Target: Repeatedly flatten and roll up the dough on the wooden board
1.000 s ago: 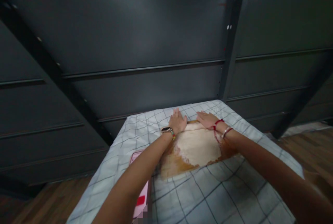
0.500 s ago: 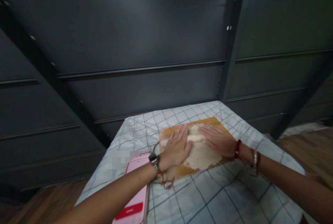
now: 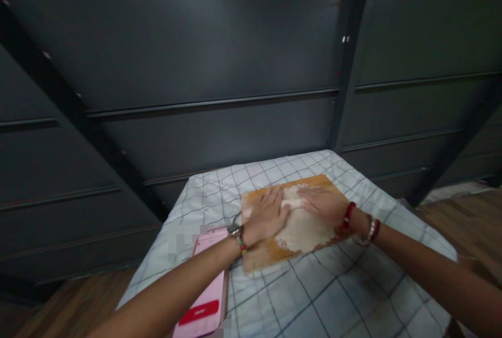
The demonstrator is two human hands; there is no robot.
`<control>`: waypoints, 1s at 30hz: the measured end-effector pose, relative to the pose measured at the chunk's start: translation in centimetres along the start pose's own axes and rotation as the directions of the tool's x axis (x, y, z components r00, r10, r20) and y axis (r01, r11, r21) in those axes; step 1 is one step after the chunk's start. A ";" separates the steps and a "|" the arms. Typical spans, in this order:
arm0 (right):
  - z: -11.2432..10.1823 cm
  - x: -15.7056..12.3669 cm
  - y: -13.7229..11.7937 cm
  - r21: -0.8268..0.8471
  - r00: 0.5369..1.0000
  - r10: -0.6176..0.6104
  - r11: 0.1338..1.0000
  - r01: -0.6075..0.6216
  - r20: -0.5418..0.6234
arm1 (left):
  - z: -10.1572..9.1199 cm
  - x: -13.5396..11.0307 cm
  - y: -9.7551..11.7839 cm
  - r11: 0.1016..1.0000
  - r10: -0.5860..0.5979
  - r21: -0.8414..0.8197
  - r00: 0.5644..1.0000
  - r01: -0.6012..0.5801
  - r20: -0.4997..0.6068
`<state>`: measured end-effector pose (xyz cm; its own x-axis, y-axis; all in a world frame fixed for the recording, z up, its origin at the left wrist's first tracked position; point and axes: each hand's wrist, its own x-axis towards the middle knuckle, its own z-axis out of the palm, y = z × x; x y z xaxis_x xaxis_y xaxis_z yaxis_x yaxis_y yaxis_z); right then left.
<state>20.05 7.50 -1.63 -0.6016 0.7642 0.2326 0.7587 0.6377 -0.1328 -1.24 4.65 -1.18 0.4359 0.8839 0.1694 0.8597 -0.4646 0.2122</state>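
A sheet of pale dough with ragged edges lies flat on a wooden board. Across its far part runs a pale rolling pin, of which only a short stretch shows between my hands. My left hand rests on the pin's left side, palm down, with the fingers stretched out and the thumb apart. On the pin's right side lies my right hand, also flat, its fingers extended and slightly blurred. Both hands hide the pin's ends.
A pink-screened phone lies left of the board, partly under my left forearm. The board rests on a white checked cloth over the table. Dark metal panels stand close behind it.
Both hands and the rolling pin have shifted slightly away from me over the dough. My right wrist has moved a little to the left. The dough and board look much the same.
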 end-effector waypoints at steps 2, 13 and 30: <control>0.3 -2.5 -0.8 -0.035 0.995 -0.094 0.995 0.094 -0.013 | 0.4 -2.4 1.3 0.999 0.019 0.028 1.000 -0.020 0.011; 0.1 -6.8 -2.7 0.035 0.985 -0.068 0.997 0.075 -0.161 | -2.4 -6.8 3.7 0.998 0.060 -0.014 0.992 -0.058 0.107; -0.1 1.3 -0.1 0.026 0.973 -0.213 0.976 0.216 -0.092 | 0.5 2.4 -4.1 0.975 -0.221 -0.005 0.972 0.221 -0.083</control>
<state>19.25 8.40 -1.20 -0.7238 0.5986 0.3433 0.6039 0.7902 -0.1046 -3.61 8.71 -2.13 0.2117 0.9572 0.1973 0.9335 -0.2578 0.2491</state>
